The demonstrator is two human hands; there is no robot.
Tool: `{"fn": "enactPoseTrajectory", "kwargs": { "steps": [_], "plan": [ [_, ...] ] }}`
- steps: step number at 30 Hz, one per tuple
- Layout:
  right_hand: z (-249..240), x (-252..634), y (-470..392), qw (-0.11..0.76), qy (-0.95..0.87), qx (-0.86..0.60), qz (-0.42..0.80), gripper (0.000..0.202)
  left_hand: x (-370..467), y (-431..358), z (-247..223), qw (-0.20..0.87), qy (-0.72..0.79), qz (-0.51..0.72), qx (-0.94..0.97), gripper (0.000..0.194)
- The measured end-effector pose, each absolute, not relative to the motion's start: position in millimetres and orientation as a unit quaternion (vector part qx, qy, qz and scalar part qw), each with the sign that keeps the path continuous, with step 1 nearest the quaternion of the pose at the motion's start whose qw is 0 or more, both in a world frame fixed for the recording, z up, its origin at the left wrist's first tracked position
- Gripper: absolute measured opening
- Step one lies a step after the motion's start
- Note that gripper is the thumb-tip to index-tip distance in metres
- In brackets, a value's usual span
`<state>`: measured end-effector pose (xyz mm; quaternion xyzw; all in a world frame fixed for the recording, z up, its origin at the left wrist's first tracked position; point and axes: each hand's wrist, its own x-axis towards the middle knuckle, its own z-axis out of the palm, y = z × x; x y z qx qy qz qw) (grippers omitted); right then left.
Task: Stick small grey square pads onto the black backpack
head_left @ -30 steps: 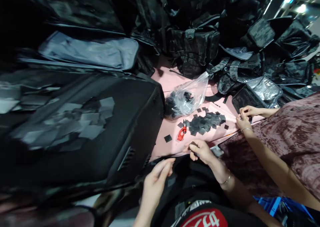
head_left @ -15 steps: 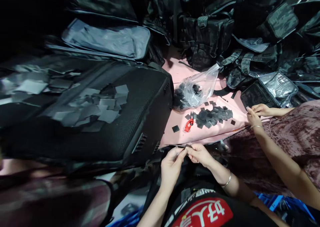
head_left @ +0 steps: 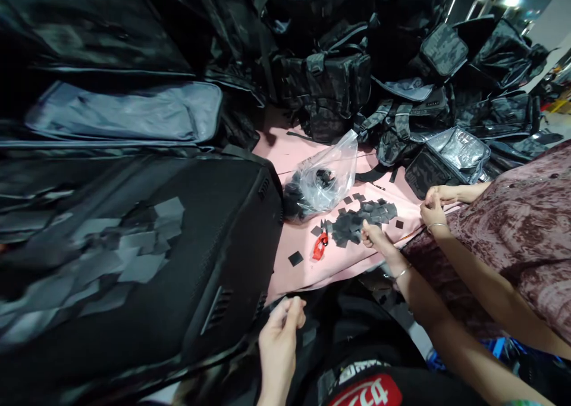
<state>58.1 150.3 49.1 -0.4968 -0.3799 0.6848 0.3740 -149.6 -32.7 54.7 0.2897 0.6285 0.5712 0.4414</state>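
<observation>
My left hand (head_left: pixel 282 328) is closed above my lap, thumb and fingers pressed together. A pale sliver shows at its fingertips, too small to name. My right hand (head_left: pixel 375 238) reaches to the near edge of a heap of small black squares (head_left: pixel 350 224) on the pink cloth (head_left: pixel 285 281). Its fingers are curled, and whatever they pinch is hidden. Red-handled snips (head_left: pixel 320 245) lie left of the heap. A single black square (head_left: pixel 295 258) rests nearer to me. Behind the heap is a clear plastic bag (head_left: pixel 323 183) with dark contents.
A big black bag (head_left: pixel 232 215) fills the left side, with grey squares (head_left: pixel 138 251) scattered on top. Dark camouflage bags (head_left: pixel 325 84) are piled along the back. At the right, a co-worker's hands (head_left: pixel 435 206) work close together near the cloth's edge.
My hands were together at a small black square; now they are apart. The right has moved forward to the heap, while the left stays near my lap. The view has turned right.
</observation>
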Motion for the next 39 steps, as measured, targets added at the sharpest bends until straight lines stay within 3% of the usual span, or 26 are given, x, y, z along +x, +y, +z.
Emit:
{"fn": "enactPoseTrajectory", "kwargs": {
  "steps": [5,9,12,16,20,23,26,31,39],
  "plan": [
    [54.8,27.0,103.7,0.368,-0.246,-0.34,0.829,0.016,-136.8,-25.9,60.9,0.466,0.614,0.549,0.323,0.039],
    [71.5,1.9,64.8,0.391,-0.274,-0.24,0.845,0.033,-127.1,-21.3,68.3,0.464,0.601,0.554,0.341,0.034],
    [71.6,-9.5,49.5,0.415,-0.294,-0.271,0.817,0.034,-124.9,-23.9,72.3,0.434,0.609,0.552,0.368,0.029],
    [58.7,-19.1,41.2,0.421,-0.317,-0.367,0.767,0.039,-125.0,-28.9,73.4,0.351,0.63,0.542,0.432,0.027],
    [52.3,-23.0,34.8,0.406,-0.36,-0.395,0.741,0.041,-128.7,-29.6,64.8,0.182,0.633,0.477,0.582,0.028],
    [53.5,-22.1,28.9,0.363,-0.368,-0.39,0.762,0.044,-131.7,-29.6,53.7,0.077,0.636,0.419,0.644,0.024],
    [55.5,-19.3,22.3,0.301,-0.342,-0.38,0.805,0.047,-133.0,-29.3,45.5,0.037,0.645,0.387,0.658,0.021],
    [55.2,-8.6,19.9,0.243,-0.338,-0.336,0.845,0.041,-139.7,-24.9,46.0,0.134,0.677,0.427,0.584,0.02],
    [67.2,8.5,33.8,0.252,-0.346,-0.283,0.858,0.046,-152.9,-18.3,59.2,0.424,0.637,0.524,0.374,0.028]
  ]
}}
